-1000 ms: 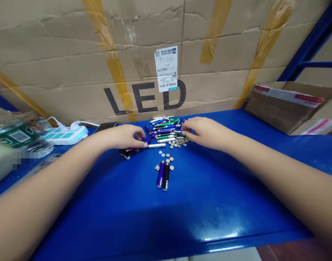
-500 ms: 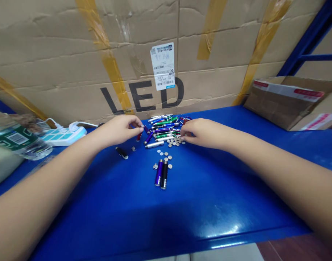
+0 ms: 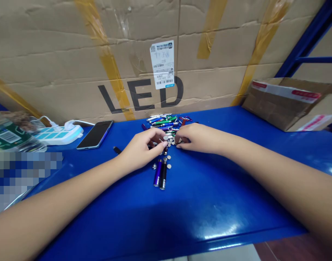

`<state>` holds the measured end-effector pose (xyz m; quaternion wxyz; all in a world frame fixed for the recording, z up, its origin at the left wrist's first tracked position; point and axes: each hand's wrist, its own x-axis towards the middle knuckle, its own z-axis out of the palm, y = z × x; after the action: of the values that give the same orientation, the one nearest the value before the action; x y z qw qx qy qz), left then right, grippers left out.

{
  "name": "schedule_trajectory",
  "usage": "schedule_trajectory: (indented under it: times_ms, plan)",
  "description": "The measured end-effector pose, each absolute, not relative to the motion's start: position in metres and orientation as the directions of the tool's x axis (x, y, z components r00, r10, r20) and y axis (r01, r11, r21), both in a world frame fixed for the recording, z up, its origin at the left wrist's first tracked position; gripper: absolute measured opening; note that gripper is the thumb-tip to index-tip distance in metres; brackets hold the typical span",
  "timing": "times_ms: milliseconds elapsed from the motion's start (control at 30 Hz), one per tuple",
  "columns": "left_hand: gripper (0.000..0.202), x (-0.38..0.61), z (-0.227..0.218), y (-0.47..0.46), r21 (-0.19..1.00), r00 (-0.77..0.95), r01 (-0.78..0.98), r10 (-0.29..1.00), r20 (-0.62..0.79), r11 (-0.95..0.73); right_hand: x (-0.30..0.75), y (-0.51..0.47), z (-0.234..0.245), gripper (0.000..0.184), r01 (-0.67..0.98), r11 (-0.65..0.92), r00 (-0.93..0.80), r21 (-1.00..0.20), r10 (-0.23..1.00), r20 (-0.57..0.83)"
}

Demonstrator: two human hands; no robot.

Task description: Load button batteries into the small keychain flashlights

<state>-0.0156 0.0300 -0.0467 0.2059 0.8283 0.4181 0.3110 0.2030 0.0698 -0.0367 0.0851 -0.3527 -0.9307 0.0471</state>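
Note:
My left hand point(image 3: 148, 148) is closed, thumb and fingers pinched round a mini flashlight, mostly hidden; its metal end point(image 3: 165, 152) shows below the thumb. A silver button cell point(image 3: 166, 138) appears at these fingertips. Just to the right, my right hand point(image 3: 191, 136) has its fingers curled down at the loose button cells point(image 3: 171, 141); what they pinch is hidden. Behind both hands lies a pile of coloured mini flashlights point(image 3: 164, 123). Nearer me, a purple flashlight tube point(image 3: 158, 174) and a black flashlight tube point(image 3: 163, 175) lie side by side, with a small metal cap point(image 3: 154, 166) beside them.
On the blue table point(image 3: 182, 217), a phone point(image 3: 95, 135), a white power strip point(image 3: 59, 135) and a plastic bottle point(image 3: 12, 136) stand at left. Another black tube point(image 3: 116, 150) lies by my left forearm. An open cardboard box point(image 3: 280, 108) sits at right; a large carton point(image 3: 209, 79) stands behind.
My left hand has moved right and toward me, from beside the pile to the button cells, uncovering the phone. My right hand has shifted slightly left.

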Motion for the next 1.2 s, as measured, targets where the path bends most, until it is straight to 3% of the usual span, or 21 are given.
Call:
schedule_trajectory:
  times_ms: [200,300,400,500,767,933,1100,1200]
  plan:
    - [0.019,-0.018,-0.056,0.031,0.578,0.457,0.546,0.794,0.401,-0.606,0.199,0.071,-0.043,0.012,0.656,0.739,-0.724,-0.151,0.674,0.147]
    - [0.018,-0.018,-0.057,0.030,0.548,0.466,0.549,0.775,0.426,-0.631,0.197,0.067,-0.038,0.012,0.618,0.755,-0.700,-0.222,0.656,0.281]
    - [0.019,-0.017,-0.057,0.029,0.537,0.470,0.551,0.770,0.432,-0.638,0.193,0.058,-0.032,0.011,0.562,0.737,-0.574,-0.376,0.675,0.464]
    - [0.021,-0.017,-0.057,0.029,0.568,0.458,0.541,0.783,0.420,-0.621,0.187,0.049,-0.028,0.013,0.468,0.759,-0.534,-0.452,0.650,0.540]
    - [0.017,-0.017,-0.058,0.030,0.634,0.431,0.491,0.799,0.419,-0.598,0.187,0.051,-0.030,0.009,0.421,0.854,-0.643,-0.306,0.519,0.563]
    - [0.018,-0.017,-0.058,0.031,0.632,0.428,0.499,0.803,0.415,-0.593,0.191,0.053,-0.029,0.011,0.411,0.881,-0.723,-0.235,0.472,0.504]
    - [0.018,-0.018,-0.059,0.031,0.593,0.437,0.527,0.793,0.425,-0.609,0.191,0.051,-0.028,0.013,0.389,0.895,-0.769,-0.219,0.446,0.458]
    - [0.017,-0.018,-0.059,0.031,0.533,0.457,0.541,0.760,0.462,-0.650,0.191,0.051,-0.029,0.013,0.408,0.871,-0.749,-0.276,0.492,0.445]
